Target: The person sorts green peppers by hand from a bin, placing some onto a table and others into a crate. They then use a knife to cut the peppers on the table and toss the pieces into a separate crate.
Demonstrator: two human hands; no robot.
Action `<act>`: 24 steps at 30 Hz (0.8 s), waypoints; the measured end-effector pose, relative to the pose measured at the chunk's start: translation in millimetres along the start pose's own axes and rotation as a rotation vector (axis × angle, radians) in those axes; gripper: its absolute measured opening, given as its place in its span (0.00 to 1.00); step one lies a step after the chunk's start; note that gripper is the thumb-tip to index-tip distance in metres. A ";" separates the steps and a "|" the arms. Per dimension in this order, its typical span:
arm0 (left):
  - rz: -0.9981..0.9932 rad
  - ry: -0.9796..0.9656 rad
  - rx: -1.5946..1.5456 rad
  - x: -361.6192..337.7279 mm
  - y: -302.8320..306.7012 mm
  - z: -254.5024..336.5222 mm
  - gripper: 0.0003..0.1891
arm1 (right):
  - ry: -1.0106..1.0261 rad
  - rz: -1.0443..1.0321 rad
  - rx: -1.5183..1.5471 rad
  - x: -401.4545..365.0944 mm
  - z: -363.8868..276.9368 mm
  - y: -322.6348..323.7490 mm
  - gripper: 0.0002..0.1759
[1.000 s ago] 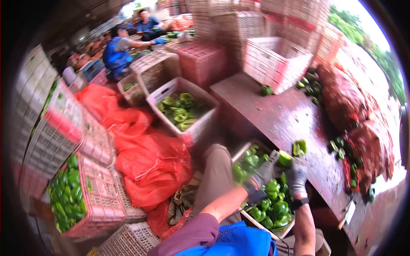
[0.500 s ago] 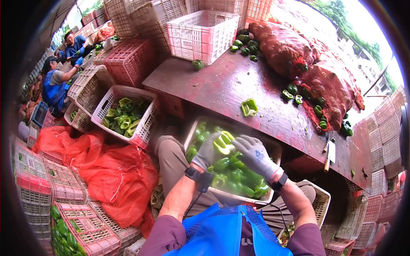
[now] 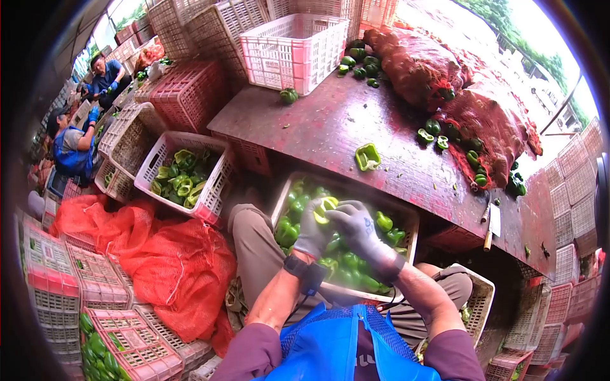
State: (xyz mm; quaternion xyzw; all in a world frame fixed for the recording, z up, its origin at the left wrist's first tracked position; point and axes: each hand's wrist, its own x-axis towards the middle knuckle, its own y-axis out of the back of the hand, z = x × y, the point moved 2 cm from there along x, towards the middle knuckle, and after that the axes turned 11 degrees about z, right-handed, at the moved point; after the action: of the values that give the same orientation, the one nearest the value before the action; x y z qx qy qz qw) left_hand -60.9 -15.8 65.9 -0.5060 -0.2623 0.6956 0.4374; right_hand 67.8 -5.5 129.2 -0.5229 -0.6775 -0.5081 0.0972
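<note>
A produce-packing shed or yard, part roofed (image 3: pixel 76 41) at the left and open to daylight at the right, where green trees (image 3: pixel 551 66) show. Around me stand stacks of slatted plastic crates (image 3: pixel 581 200), several holding green peppers (image 3: pixel 183 181). Bulging red mesh sacks (image 3: pixel 413 66) lie on a long, worn table (image 3: pixel 318 133) with a cleaver (image 3: pixel 495 219) near its edge. At far left, two people (image 3: pixel 75 151) wear blue work gloves.

Red netting (image 3: pixel 175 267) is lying crumpled at left | pink-and-white crate (image 3: pixel 286 62) is standing on the tabletop (image 3: pixel 321 143) | cleaver (image 3: pixel 495 220) is lying by the tabletop's edge | blue-vested co-worker (image 3: pixel 71 152) is showing at upper left
</note>
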 end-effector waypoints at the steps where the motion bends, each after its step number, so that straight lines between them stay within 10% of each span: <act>1: -0.005 -0.042 0.009 1.6 2.7 1.5 0.18 | -0.055 0.028 0.013 -2.6 -2.9 -4.8 0.14; 6: 0.138 -0.454 0.324 21.5 21.6 -10.4 0.16 | -0.478 0.027 0.107 -12.9 9.9 -42.6 0.12; 8: 0.120 -0.174 0.111 32.9 34.5 -5.8 0.15 | -0.522 0.075 0.183 -11.0 15.0 -45.8 0.11; 11: 0.128 -0.825 0.778 41.6 37.1 25.5 0.21 | -0.768 0.269 0.553 -15.8 34.9 -35.5 0.11; 14: 0.262 -1.130 1.300 27.4 32.7 75.2 0.27 | -0.605 0.280 0.293 3.3 42.8 56.9 0.10; 24: 0.460 -0.829 2.365 72.4 105.8 40.6 0.42 | -0.605 0.261 -0.950 -174.8 168.1 317.5 0.14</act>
State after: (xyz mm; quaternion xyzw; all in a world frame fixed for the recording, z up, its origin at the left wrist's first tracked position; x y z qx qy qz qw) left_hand -142.7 -0.1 -39.7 0.4113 0.4918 0.6693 0.3754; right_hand 467.2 0.8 121.5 -0.7106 -0.3025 -0.5680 -0.2844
